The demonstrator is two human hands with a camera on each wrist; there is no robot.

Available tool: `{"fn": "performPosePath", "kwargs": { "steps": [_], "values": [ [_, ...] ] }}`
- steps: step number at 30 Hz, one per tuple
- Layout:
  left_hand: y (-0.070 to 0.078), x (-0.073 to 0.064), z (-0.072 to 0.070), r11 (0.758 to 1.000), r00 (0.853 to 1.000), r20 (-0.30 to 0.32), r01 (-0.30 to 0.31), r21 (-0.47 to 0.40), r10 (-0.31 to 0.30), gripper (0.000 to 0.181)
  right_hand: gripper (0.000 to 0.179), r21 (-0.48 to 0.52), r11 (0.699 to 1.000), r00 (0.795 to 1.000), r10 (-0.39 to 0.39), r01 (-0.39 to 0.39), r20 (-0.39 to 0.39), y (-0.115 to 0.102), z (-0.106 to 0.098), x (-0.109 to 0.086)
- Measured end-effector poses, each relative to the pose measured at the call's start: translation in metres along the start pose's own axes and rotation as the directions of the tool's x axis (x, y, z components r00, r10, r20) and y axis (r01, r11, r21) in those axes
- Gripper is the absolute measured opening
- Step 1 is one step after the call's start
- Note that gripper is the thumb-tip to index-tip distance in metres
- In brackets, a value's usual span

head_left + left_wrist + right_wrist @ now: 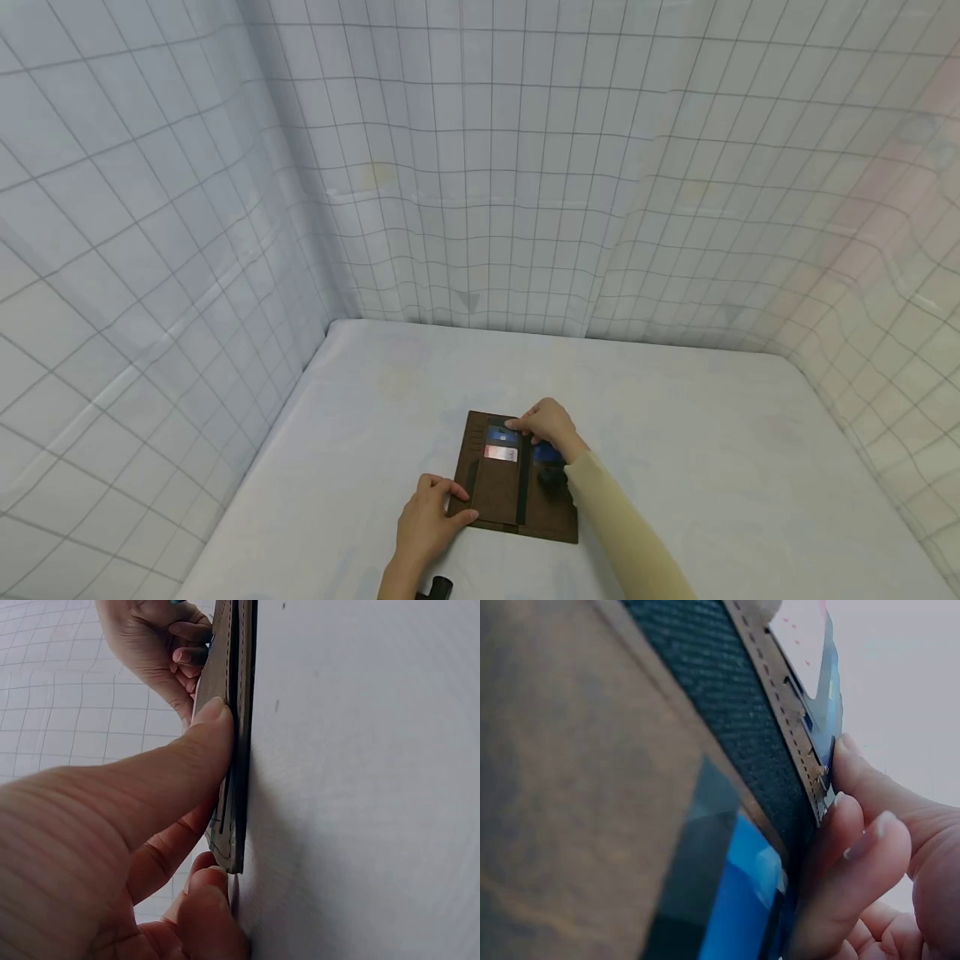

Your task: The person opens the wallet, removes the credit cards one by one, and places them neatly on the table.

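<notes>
A brown leather organizer lies spread out on the white table. Cards show in its slots: a blue card near the top and a red-and-white card below it. My left hand holds the lower left corner, its thumb pressing the cover near the stitched edge. At the top slots, my right hand pinches a card between thumb and bent fingers; much of that card is hidden. A black elastic band runs down the organizer, with another blue item to its right.
White table surface surrounds the organizer. Grid-patterned white curtains enclose the table at the back and both sides. Dark wrist camera gear is on the left wrist, with more under the right wrist.
</notes>
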State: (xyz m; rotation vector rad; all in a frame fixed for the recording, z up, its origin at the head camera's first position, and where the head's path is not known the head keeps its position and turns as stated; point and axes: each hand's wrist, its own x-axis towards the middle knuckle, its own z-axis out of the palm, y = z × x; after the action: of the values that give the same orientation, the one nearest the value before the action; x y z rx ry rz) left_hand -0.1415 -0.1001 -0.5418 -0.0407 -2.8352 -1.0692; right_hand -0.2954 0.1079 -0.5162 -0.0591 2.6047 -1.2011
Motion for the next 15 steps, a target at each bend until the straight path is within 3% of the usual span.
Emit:
{"fn": "performPosePath", "kwargs": {
  "steps": [8, 15],
  "values": [
    [-0.0006, -0.0009, 0.0008, 1.000, 1.000, -0.001, -0.005, -0.007, 0.005, 0.026, 0.031, 0.027, 1.000, 0.998, -0.004, 0.002, 0.062, 0.0006, -0.0014, 0.0060],
    [0.0001, 0.0002, -0.0001, 1.000, 1.000, -0.012, -0.003, -0.005, 0.002, 0.027, 0.030, 0.045, 0.999, 0.998, -0.019, 0.016, 0.067, -0.0017, -0.0023, 0.0065]
  ]
}}
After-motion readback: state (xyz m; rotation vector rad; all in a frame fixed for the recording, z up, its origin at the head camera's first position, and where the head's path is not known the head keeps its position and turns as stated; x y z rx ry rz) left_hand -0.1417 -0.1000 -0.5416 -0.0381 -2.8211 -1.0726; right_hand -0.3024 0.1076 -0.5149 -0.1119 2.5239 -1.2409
